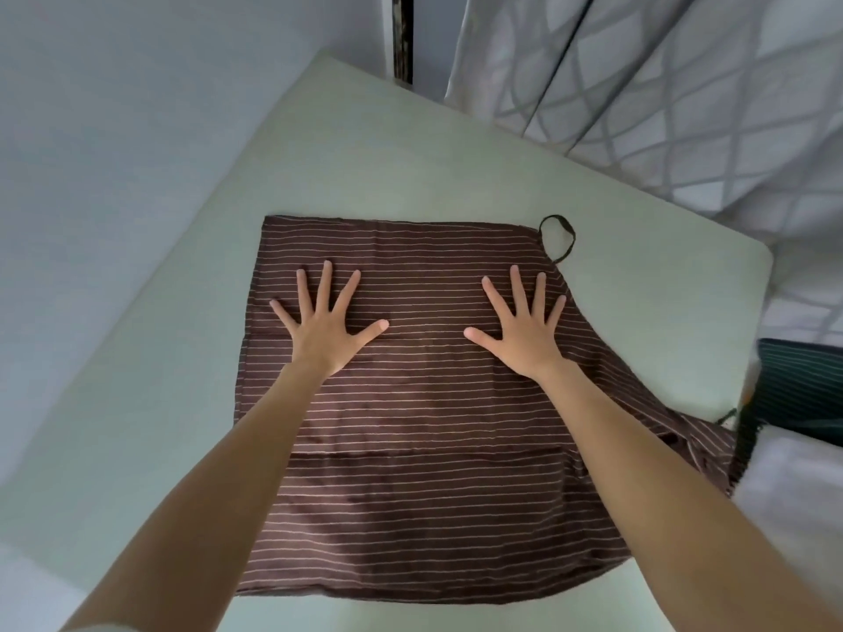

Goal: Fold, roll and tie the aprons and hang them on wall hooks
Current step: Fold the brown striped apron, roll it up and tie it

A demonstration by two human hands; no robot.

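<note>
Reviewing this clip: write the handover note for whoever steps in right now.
Left hand and right hand: both flat, fingers spread, pressing the brown striped apron.
Apron lies spread on the pale table; its dark strap loop sticks out at the far right corner.
Done: laid out and smoothed, apparently folded.
Left: rolling, tying, hanging. No hooks in view.

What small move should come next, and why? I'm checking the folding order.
Probably fold once more: both hands, left and right, lie flat with spread fingers on the brown striped apron, which is still broad on the table, unrolled.
</note>
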